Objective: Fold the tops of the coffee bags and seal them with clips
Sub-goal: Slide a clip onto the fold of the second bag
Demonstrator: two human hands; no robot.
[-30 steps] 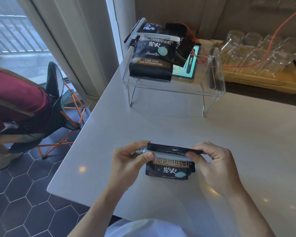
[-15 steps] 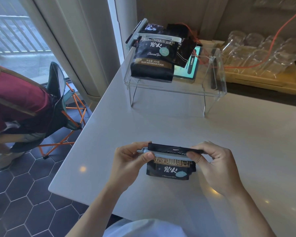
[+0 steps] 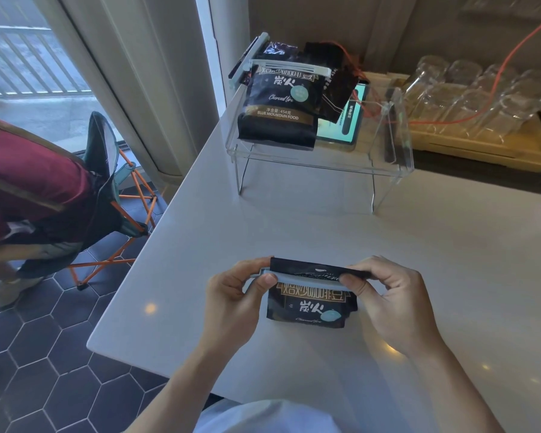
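Coffee bag point(image 3: 310, 304): upright on counter point(image 3: 325, 232), near edge. Folded top runs left-right between your hands; left hand point(image 3: 231, 304) pinches clip point(image 3: 297, 277) end, right hand point(image 3: 394, 304) pinches fold.

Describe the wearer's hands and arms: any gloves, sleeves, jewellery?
Both the left hand and right hand are bare: no gloves, rings or watch visible. Forearms are uncovered up to the frame's lower edge, no sleeves showing. A pale garment sits at bottom centre, likely the torso.
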